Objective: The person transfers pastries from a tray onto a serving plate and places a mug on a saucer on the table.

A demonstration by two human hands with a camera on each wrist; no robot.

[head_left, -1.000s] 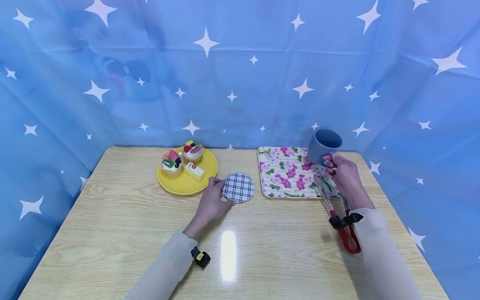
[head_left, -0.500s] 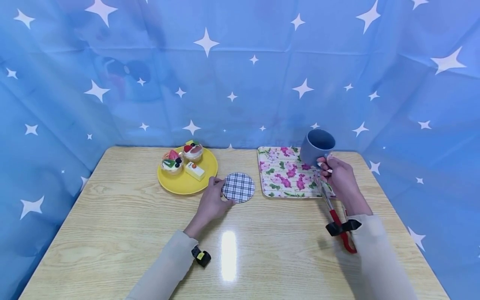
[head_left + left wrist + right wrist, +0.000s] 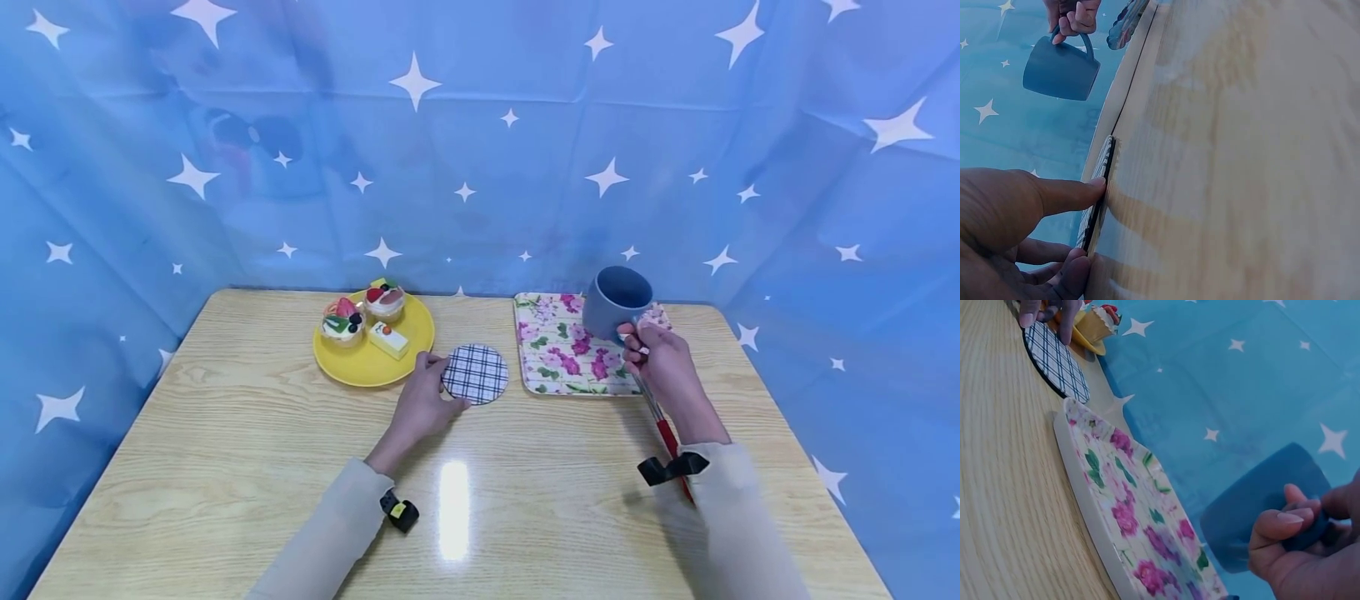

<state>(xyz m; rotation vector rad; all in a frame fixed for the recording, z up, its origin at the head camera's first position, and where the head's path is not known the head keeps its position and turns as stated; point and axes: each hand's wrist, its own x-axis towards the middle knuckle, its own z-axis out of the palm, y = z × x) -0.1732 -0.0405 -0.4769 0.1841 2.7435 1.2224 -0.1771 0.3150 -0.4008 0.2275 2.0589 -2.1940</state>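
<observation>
My right hand (image 3: 663, 367) grips a blue-grey mug (image 3: 611, 304) by its handle. The mug hangs upright above the floral tray (image 3: 543, 333), and the right wrist view shows a gap between mug (image 3: 1260, 506) and tray (image 3: 1122, 519). At the table's middle, my left hand (image 3: 423, 400) holds a round plaid coaster (image 3: 476, 375) by its left edge, thumb and fingers spread along the rim. In the left wrist view the coaster (image 3: 1102, 164) lies flat on the wood between thumb and fingers. Metal tongs with a red handle (image 3: 667, 437) lie partly hidden under my right forearm.
Left of the coaster stands a yellow plate (image 3: 352, 371) with two fruit tarts, one of them a tart (image 3: 343, 325) nearest the left, and a small white cake (image 3: 388, 340). A blue star-patterned curtain (image 3: 480, 142) hangs right behind the wooden table (image 3: 225, 450).
My right hand has moved left and slightly toward me with the mug, farther over the tray. The forearm now covers more of the tongs. My left hand and the coaster have stayed put.
</observation>
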